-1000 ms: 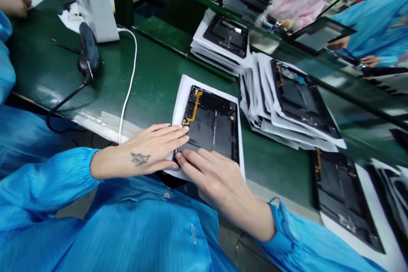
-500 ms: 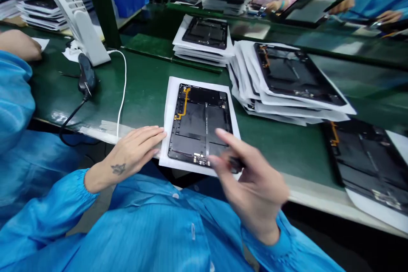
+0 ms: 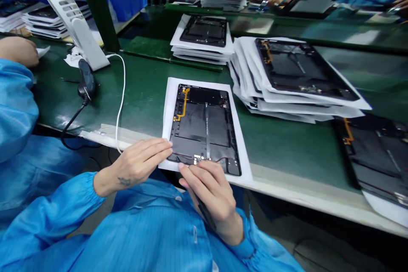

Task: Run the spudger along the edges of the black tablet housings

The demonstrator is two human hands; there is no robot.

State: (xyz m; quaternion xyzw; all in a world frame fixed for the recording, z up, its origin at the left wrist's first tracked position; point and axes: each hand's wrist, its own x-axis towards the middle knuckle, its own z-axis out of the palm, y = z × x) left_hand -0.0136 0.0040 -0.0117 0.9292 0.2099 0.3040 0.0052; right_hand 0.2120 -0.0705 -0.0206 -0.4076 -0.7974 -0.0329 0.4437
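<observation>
A green bench (image 3: 146, 87) carries a paper-interleaved stack (image 3: 293, 78) at two o'clock and, mid-view, a white sheet (image 3: 170, 106) under an opened tablet (image 3: 204, 125); the left hand (image 3: 135, 163) rests straight, close-set fingers at its eight o'clock edge, while the right hand (image 3: 212, 189), at six o'clock, curls around a slim dark tool (image 3: 205, 214)

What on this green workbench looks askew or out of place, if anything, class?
The stack right of the foreground device looks uneven: its white sheets fan out instead of lining up, unlike the neater stack to its left. A crumpled white scrap beside the white stand looks stray.
</observation>
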